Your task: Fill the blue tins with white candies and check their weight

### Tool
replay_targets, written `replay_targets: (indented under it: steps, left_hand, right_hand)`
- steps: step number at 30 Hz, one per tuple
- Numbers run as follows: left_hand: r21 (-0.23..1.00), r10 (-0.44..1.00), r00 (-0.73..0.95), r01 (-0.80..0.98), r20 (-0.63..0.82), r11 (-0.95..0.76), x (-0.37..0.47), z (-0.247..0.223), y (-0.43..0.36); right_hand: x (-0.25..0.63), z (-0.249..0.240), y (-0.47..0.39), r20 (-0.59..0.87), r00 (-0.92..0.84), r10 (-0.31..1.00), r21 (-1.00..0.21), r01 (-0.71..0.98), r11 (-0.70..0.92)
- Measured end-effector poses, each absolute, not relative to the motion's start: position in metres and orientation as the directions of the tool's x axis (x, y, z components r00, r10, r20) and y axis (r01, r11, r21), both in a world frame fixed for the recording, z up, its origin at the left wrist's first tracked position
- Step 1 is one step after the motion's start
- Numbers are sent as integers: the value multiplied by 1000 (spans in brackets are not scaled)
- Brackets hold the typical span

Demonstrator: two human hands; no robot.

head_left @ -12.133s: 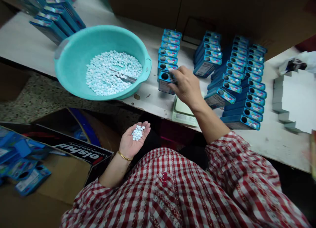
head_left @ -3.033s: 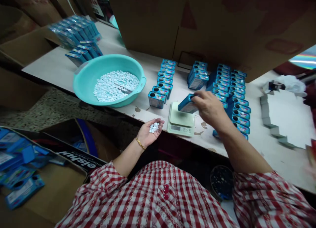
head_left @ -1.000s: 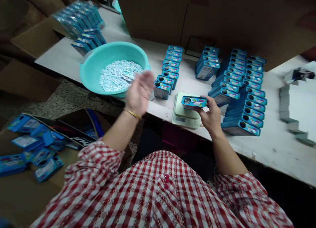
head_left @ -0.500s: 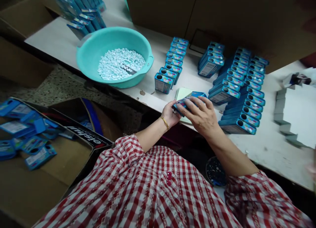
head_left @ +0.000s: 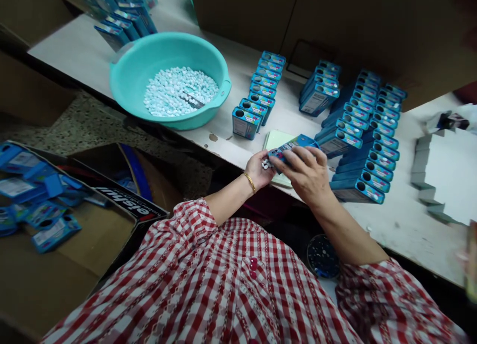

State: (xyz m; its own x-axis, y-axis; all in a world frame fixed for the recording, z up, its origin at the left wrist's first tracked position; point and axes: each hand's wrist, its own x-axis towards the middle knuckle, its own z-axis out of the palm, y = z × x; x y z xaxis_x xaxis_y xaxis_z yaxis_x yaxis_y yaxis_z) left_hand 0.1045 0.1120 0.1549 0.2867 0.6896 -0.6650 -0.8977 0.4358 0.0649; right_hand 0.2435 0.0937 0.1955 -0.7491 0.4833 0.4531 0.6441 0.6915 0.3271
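My left hand [head_left: 260,170] is cupped palm up at the table's front edge, with several small white candies [head_left: 266,164] in it. My right hand [head_left: 308,172] grips a blue printed carton [head_left: 288,146] from above. The carton is tilted, its lower left end right over my left palm. Below it on the table lies a pale green pad [head_left: 278,137], partly covered by my hands. To the left stands a turquoise basin [head_left: 128,76] with a heap of the same white candies [head_left: 175,91] and a dark utensil, half buried.
Upright blue cartons with round holes stand in a row [head_left: 263,91] behind my hands and in further rows [head_left: 367,145] to the right. White stacked card [head_left: 447,170] lies far right. An open cardboard box [head_left: 100,244] with loose blue cartons [head_left: 40,200] is at lower left.
The blue carton and my right hand have shifted slightly right, uncovering the candies in my left palm. My left hand stays nearly in place. The view has shifted a little.
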Motion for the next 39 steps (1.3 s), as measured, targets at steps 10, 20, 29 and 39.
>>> replay_targets:
  steps: [10,20,29,39]
  left_hand:
    - [108,710,278,-888,-647,446,105,153,116]
    - [93,699,300,-880,-649,465,107,152,116]
    - [89,714,278,-898,-643,430,106,157,115]
    - [197,749,192,-897,-634,396,73,158,111]
  right_hand:
    - [253,191,91,494,-568,658,23,765,643]
    - [258,188,84,392,-636,665,2,723,691]
    - [259,184,97,559,-484,673,-28,800,599]
    - [263,142,133,512,16,859,-732,531,427]
